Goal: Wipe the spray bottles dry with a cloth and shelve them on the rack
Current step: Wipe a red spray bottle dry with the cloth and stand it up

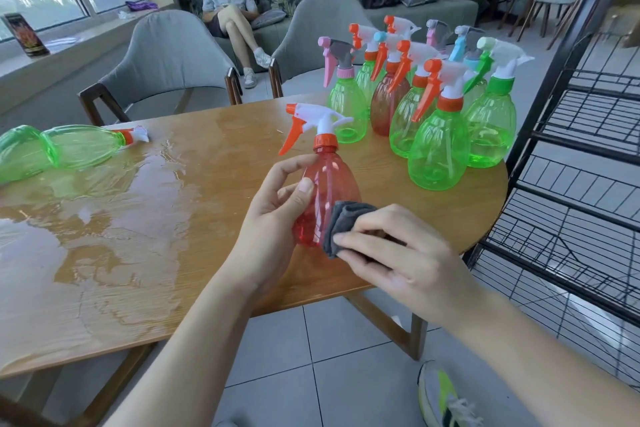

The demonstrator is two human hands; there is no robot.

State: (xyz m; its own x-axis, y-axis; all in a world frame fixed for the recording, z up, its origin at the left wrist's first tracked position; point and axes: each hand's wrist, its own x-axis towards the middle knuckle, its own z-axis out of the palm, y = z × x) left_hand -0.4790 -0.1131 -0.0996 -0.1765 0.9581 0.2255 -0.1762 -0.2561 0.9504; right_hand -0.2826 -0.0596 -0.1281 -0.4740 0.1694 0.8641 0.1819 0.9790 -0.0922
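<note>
The right hand (398, 253) presses a folded grey cloth (341, 224) to the red spray bottle (329, 191) gripped by the left hand (277, 218) above the table (207, 204); wiping is underway, and shelving on the rack (571, 184) likely follows.

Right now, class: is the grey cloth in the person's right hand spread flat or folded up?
Folded. The grey cloth is bunched into a thick wad with doubled edges showing, pressed by the right hand against the red bottle.
</note>
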